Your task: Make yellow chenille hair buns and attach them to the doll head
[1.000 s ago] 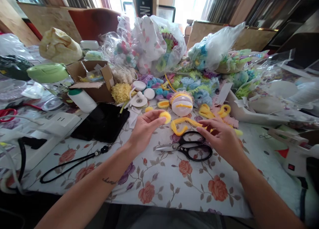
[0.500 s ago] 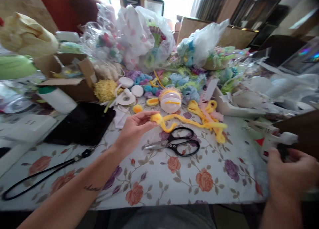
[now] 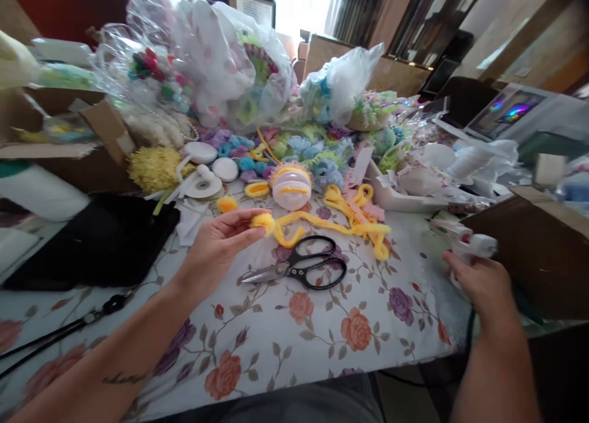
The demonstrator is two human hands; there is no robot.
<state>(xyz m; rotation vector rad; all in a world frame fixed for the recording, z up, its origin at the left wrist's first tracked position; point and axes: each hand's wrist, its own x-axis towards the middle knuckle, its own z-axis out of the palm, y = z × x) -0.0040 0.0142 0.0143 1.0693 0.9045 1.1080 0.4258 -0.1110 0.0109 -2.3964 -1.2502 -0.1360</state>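
Between the thumb and fingers of my left hand (image 3: 221, 239) is a small fluffy yellow chenille coil (image 3: 263, 224). A yellow chenille strip (image 3: 317, 219) lies just right of it; whether they join is unclear. My right hand (image 3: 483, 282), at the right table edge, is wrapped round a white glue gun (image 3: 462, 240) with a dark cord hanging below. Scissors (image 3: 299, 270) with black handles lie slightly apart below the left fingertips. Behind them are an orange-yellow pompom (image 3: 226, 203), a yellow chenille loop (image 3: 256, 190) and a pale round ball-like piece (image 3: 291, 189) with a yellow strip across it.
Plastic bags (image 3: 216, 61) and a heap of coloured fuzzy pieces (image 3: 317, 150) crowd the back. A black pouch (image 3: 92, 242) lies left, below a cardboard box (image 3: 59, 135). A white tray (image 3: 405, 199) and another cardboard box (image 3: 543, 245) stand right. Flowered cloth (image 3: 285, 349) covers the table.
The view has swung to the right. My right hand has raised the glue gun, turning it so its body points left. My left hand keeps its pinch on the yellow coil.
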